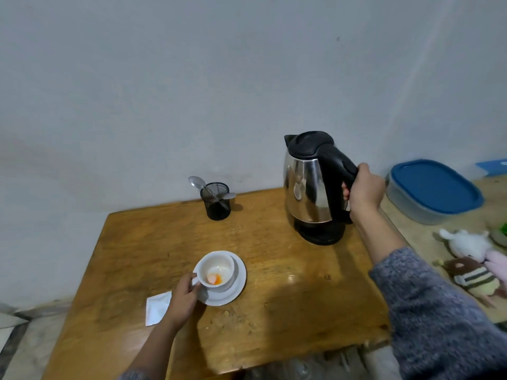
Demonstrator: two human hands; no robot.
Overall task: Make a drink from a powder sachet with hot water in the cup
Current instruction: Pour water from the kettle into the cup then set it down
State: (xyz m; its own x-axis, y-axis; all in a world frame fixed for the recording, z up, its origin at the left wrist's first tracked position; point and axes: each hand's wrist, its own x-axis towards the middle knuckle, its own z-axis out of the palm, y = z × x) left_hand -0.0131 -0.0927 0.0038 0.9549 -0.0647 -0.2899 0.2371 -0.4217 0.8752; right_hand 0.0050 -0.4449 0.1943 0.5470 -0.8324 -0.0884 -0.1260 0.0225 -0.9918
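Note:
A white cup stands on a white saucer near the front of the wooden table; orange powder lies in its bottom. My left hand grips the cup's handle. A white sachet lies flat just left of that hand. At the back right, a steel kettle with a black lid rests on its black base. My right hand is closed around the kettle's black handle.
A black mesh holder with two spoons stands by the wall. A blue-lidded container and small plush toys sit on the surface to the right. Crumbs dot the table front. A grey wall rises behind.

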